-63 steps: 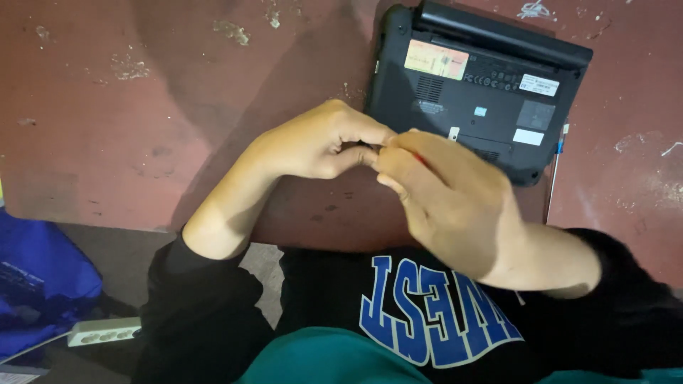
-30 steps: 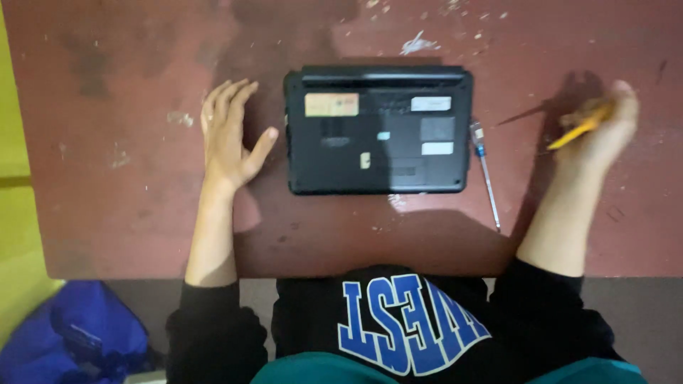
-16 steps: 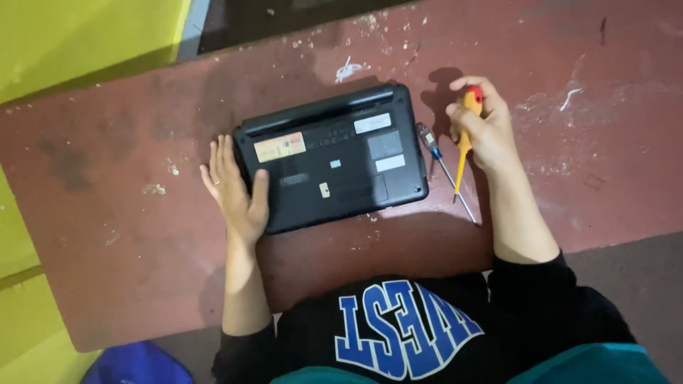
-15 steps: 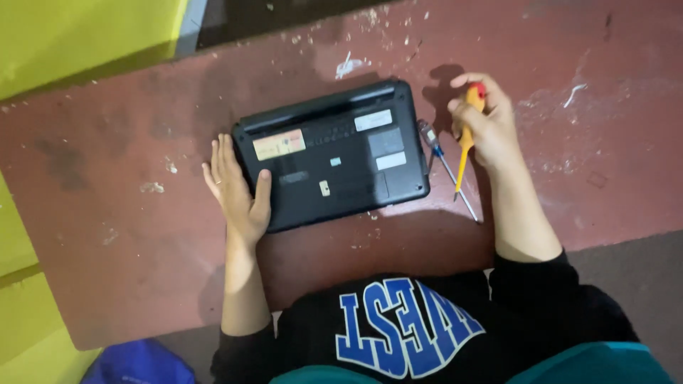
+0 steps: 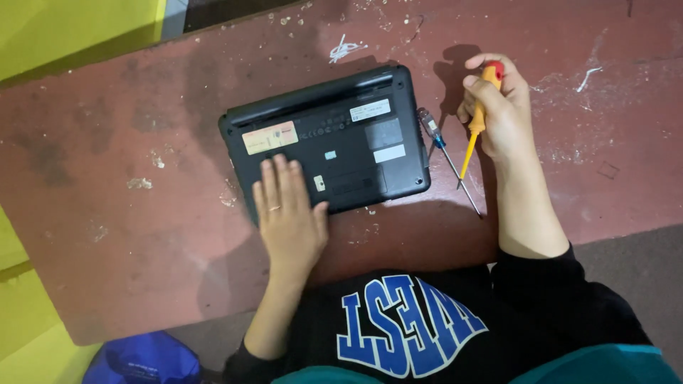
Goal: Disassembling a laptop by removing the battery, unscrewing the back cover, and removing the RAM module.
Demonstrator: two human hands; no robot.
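Probably a small repair workshop: scuffed, paint-flecked red bench (image 5: 128,235), black laptop (image 5: 334,142) lying belly-up on it, two screwdrivers (image 5: 447,160) beside it, bright yellow walls (image 5: 71,32) behind, blue bag (image 5: 142,359) down on the floor.

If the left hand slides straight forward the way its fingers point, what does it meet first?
The left hand lies flat on the black laptop. Going straight, its fingers would probably first reach the peach sticker on the laptop's underside.

I see a small black laptop (image 5: 334,146) lying closed and underside up on the worn red table, stickers showing, my left hand (image 5: 288,217) flat on it. My right hand (image 5: 498,107) grips a yellow-handled screwdriver (image 5: 475,121), tip angled downward.
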